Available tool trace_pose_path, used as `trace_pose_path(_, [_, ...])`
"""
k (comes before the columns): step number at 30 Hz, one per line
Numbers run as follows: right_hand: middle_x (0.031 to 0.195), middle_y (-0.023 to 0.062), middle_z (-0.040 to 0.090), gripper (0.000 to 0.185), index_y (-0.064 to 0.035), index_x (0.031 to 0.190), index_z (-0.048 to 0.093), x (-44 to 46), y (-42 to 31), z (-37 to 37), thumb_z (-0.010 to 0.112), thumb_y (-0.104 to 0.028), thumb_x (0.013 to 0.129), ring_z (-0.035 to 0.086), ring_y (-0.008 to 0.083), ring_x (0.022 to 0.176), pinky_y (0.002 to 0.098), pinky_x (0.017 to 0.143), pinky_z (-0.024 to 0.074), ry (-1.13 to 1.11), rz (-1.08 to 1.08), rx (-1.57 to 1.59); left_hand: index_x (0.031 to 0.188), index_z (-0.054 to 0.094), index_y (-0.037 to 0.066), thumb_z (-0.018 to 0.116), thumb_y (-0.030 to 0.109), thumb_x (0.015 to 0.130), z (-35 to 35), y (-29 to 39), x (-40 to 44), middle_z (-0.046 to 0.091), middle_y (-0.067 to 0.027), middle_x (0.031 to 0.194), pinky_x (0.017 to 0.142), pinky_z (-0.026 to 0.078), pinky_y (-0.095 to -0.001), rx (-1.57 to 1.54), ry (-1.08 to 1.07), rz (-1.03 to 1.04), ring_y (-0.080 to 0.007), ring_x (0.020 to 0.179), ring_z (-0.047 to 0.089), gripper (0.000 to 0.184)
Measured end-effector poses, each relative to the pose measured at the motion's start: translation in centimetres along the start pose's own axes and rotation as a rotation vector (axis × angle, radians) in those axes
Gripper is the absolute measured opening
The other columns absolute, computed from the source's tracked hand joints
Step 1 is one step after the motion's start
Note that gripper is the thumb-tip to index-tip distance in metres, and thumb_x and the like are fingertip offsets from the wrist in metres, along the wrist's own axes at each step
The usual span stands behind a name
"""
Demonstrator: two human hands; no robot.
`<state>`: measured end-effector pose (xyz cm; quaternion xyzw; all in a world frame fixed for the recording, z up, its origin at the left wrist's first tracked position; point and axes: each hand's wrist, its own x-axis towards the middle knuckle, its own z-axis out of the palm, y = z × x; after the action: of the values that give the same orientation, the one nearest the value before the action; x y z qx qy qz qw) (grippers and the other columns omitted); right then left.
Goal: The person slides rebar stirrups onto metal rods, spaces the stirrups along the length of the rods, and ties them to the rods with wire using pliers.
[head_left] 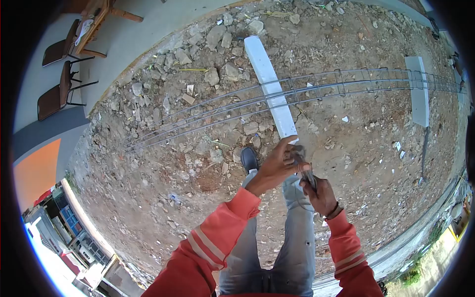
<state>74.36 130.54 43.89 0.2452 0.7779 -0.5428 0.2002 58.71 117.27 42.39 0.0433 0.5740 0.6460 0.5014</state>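
Note:
My right hand is closed round a dark metal hand tool whose kind I cannot make out. Just ahead of it, my left hand has its fingers bent in at the tool's upper end, which is blurred; what exactly they grip is unclear. A thin wire-like loop seems to hang below the hands. Beyond them, a long steel rebar cage with square stirrups lies across a pale block beam. Near the left hand is the beam's closest end. The cage's left bars extend past the stirrups.
A second pale block supports the cage on the right. Rubble and stones cover the dirt ground. Brown chairs and a wooden table stand on a paved floor at upper left. My dark shoe is beside the beam.

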Motion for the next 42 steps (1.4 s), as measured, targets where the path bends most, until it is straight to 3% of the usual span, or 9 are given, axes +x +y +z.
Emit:
trace_pose_path(4, [0.063,0.0171,0.054,0.015,-0.0052,0.081,0.049,4.8,6.3,-3.6,0.058,-0.014,0.089,0.056,0.0409,0.061,0.0478,0.055,0.0424,0.275,-0.046,-0.505,0.140,0.034,0.002,0.086,0.047,0.061,-10.2,-5.2,7.8,0.043,-0.0226,0.134,0.104,0.039,-0.0459,0.958,0.260,0.174,-0.0373,0.125,0.045,0.104])
trace_pose_path(7, [0.067,0.0194,0.057,0.014,-0.0051,0.085,0.050,8.8,15.2,-4.8,0.058,-0.015,0.090,0.057,0.0426,0.065,0.0497,0.056,0.0427,0.318,0.061,-0.715,0.142,0.031,0.003,0.087,0.044,0.058,-15.1,-9.9,14.1,0.040,-0.0224,0.137,0.108,0.033,-0.0503,1.193,0.329,0.211,-0.0401,0.131,0.038,0.109])
trace_pose_path(9, [0.071,0.0211,0.059,0.014,-0.0040,0.087,0.050,12.0,23.1,-3.9,0.058,-0.016,0.090,0.058,0.0441,0.069,0.0514,0.058,0.0432,0.318,0.117,-0.757,0.146,0.029,0.007,0.087,0.046,0.057,-17.3,-12.5,18.0,0.039,-0.0207,0.140,0.110,0.030,-0.0520,1.455,0.346,0.427,-0.0421,0.130,0.039,0.113])
trace_pose_path(12, [0.078,0.0227,0.062,0.015,-0.0016,0.089,0.051,16.2,34.8,-1.7,0.057,-0.016,0.090,0.060,0.0443,0.075,0.0541,0.063,0.0438,0.360,0.137,-0.823,0.147,0.027,0.007,0.087,0.053,0.054,-18.6,-14.5,22.1,0.034,-0.0196,0.144,0.111,0.026,-0.0524,1.500,0.316,0.453,-0.0410,0.132,0.036,0.119])
trace_pose_path(18, [0.082,0.0209,0.063,0.019,-0.0022,0.093,0.055,20.8,42.5,2.6,0.060,-0.021,0.089,0.061,0.0418,0.079,0.0518,0.065,0.0459,0.240,0.106,-0.758,0.145,0.026,0.001,0.086,0.055,0.053,-20.5,-17.1,24.5,0.034,-0.0213,0.144,0.112,0.024,-0.0513,1.554,0.292,0.628,-0.0407,0.133,0.036,0.123])
trace_pose_path(23, [0.075,0.0193,0.062,0.022,-0.0039,0.088,0.061,21.9,41.0,2.5,0.062,-0.026,0.089,0.060,0.0411,0.072,0.0502,0.064,0.0466,0.327,-0.149,-0.676,0.144,0.026,-0.003,0.083,0.058,0.053,-21.2,-16.6,24.4,0.034,-0.0258,0.141,0.111,0.026,-0.0495,1.547,0.205,0.687,-0.0416,0.130,0.038,0.124])
trace_pose_path(30, [0.080,0.0193,0.068,0.032,-0.0066,0.082,0.069,23.7,36.8,-4.2,0.067,-0.038,0.081,0.066,0.0377,0.080,0.0474,0.076,0.0517,0.152,0.040,-0.874,0.142,0.027,-0.006,0.083,0.060,0.053,-21.2,-16.3,23.9,0.036,-0.0251,0.140,0.110,0.028,-0.0488,1.580,0.211,0.712,-0.0422,0.131,0.037,0.124])
trace_pose_path(38, [0.068,0.0142,0.063,0.024,-0.0045,0.081,0.069,19.7,18.5,-5.5,0.067,-0.029,0.083,0.062,0.0296,0.063,0.0417,0.063,0.0484,0.307,-0.081,-0.657,0.140,0.031,-0.007,0.085,0.059,0.050,-21.5,-16.4,24.1,0.037,-0.0245,0.139,0.111,0.030,-0.0475,1.512,0.189,0.725,-0.0419,0.131,0.037,0.124])
trace_pose_path(42, [0.065,0.0145,0.060,0.022,-0.0028,0.084,0.069,20.1,16.1,-5.2,0.065,-0.024,0.085,0.057,0.0270,0.059,0.0395,0.060,0.0458,0.384,-0.186,-0.719,0.140,0.030,-0.007,0.084,0.061,0.051,-21.7,-15.9,24.1,0.036,-0.0251,0.140,0.110,0.030,-0.0483,1.533,0.153,0.663,-0.0435,0.130,0.038,0.125])
